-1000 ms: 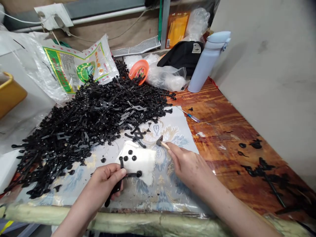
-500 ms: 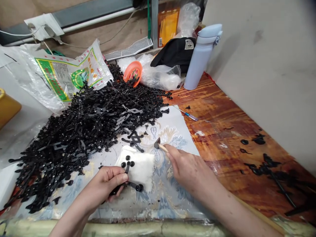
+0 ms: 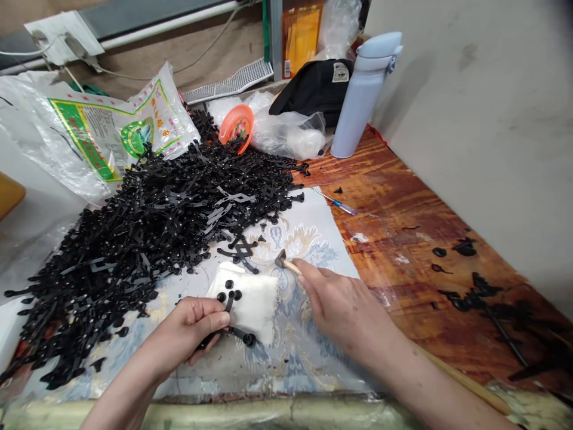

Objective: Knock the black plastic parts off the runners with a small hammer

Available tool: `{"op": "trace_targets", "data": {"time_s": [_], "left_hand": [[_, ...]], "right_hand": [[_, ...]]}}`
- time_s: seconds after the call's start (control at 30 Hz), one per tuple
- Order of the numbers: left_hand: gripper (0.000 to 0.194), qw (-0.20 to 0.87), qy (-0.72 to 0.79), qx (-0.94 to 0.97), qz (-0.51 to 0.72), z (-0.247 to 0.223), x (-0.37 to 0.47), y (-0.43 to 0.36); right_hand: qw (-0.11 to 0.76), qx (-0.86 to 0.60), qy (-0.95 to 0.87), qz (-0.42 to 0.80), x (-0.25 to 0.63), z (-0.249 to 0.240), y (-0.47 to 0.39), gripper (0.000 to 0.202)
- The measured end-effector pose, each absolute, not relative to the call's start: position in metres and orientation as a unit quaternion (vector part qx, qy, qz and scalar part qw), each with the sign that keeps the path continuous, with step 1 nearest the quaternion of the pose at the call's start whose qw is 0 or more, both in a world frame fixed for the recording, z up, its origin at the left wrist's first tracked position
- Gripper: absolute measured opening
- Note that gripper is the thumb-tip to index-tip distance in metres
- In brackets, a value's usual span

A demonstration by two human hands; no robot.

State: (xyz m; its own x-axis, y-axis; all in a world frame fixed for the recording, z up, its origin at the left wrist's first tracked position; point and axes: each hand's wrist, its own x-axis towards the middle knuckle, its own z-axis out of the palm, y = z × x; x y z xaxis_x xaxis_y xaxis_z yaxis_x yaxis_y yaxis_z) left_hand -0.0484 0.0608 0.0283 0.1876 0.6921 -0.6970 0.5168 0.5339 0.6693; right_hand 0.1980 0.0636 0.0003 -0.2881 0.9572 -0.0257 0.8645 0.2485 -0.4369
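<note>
My left hand is closed, pinching a black plastic jointed piece with round knobs at its ends. That piece is held over a white folded cloth pad; part of it is hidden by my fingers. My right hand wraps round the wooden handle of a small hammer, its dark head above the patterned sheet, to the right of the pad. The handle's far end shows beside my right forearm. Just beyond the pad lies a black crisscross piece.
A big heap of black jointed pieces covers the left and back. A screwdriver, a light-blue bottle, an orange dish and a printed plastic bag lie around it. Black scraps rest on the wood at right.
The camera view has shifted slightly, so the scene sits a little higher and further left. Both hands keep nearly the same pose and the same holds.
</note>
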Motion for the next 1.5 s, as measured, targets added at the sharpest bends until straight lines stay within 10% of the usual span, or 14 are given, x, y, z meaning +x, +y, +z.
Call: {"op": "trace_targets", "data": {"time_s": [0.43, 0.93, 1.5], "left_hand": [[0.033, 0.536, 0.616, 0.577, 0.023, 0.029, -0.055, 0.073], [0.032, 0.583, 0.58, 0.569, -0.009, 0.029, -0.066, 0.085], [0.03, 0.599, 0.565, 0.568, -0.011, 0.027, -0.07, 0.087]], "right_hand": [[0.271, -0.379, -0.832, 0.301, 0.173, 0.025, 0.059, 0.04], [0.112, -0.404, -0.874, 0.244, 0.168, 0.031, 0.066, 0.048], [0.132, -0.42, -0.848, 0.295, 0.161, 0.029, 0.066, 0.038]]}}
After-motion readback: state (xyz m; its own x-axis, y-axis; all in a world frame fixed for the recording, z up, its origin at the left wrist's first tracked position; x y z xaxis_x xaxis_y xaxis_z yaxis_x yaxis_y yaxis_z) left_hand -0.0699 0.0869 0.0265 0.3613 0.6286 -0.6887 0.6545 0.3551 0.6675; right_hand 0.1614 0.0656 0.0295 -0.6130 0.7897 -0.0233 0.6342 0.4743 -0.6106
